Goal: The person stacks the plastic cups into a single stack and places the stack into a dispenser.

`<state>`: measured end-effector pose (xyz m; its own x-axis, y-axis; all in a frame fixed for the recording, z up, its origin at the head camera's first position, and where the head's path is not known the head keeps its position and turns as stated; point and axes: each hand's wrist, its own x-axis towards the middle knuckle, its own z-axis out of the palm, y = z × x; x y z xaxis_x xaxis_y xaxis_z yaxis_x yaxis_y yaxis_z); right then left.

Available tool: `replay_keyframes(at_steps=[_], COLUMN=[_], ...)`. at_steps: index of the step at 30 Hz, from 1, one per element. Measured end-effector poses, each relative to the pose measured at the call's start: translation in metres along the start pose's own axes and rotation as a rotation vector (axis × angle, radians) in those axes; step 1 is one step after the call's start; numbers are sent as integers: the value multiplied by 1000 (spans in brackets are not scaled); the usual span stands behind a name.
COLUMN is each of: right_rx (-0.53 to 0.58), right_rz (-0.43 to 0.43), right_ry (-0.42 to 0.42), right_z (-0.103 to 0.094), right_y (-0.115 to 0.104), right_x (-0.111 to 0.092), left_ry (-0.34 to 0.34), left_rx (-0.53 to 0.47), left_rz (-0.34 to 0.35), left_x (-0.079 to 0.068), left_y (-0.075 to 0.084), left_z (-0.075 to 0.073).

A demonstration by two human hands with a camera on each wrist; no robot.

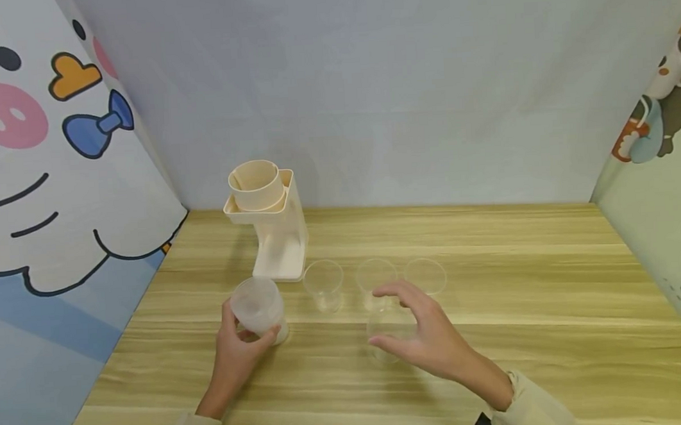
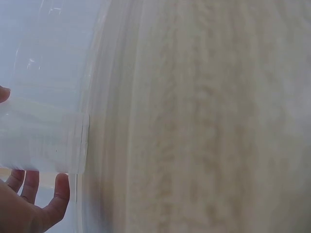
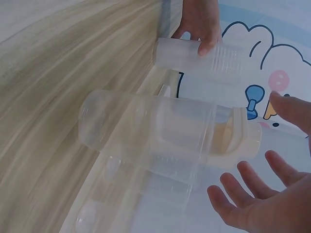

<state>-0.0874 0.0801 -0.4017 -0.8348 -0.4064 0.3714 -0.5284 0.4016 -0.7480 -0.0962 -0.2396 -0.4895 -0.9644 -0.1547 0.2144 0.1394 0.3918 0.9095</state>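
A stack of translucent plastic cups (image 1: 259, 310) stands tilted slightly on the table at the left, and my left hand (image 1: 235, 359) grips it with thumb and fingers around its side. The left wrist view shows curled fingers against the stack (image 2: 43, 141). My right hand (image 1: 430, 336) hovers by a single clear plastic cup (image 1: 385, 348), thumb and fingers spread. In the right wrist view a visible gap separates those fingers from that cup (image 3: 141, 121), which stands upright on the table.
Behind the single cup, three more clear cups stand in a row: one at left (image 1: 324, 287), one in the middle (image 1: 376, 276), one at right (image 1: 426, 277). A cream plastic stand (image 1: 281, 251) with a round tube on top is at the back left. Fabric walls border the wooden table (image 1: 523, 280).
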Motion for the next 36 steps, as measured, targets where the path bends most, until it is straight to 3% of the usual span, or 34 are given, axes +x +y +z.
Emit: replay_keyframes(at_steps=[26,36], right_rx=[-18,30], right_rz=[82,172], right_ry=[-9,19], right_z=[5,14], right_y=[28,40], right_x=[-26,-31], left_ry=[17,7], left_rx=[-27,-39], left_rz=[-9,16], left_x=[0,0], left_y=[-2,1], left_z=[1,1])
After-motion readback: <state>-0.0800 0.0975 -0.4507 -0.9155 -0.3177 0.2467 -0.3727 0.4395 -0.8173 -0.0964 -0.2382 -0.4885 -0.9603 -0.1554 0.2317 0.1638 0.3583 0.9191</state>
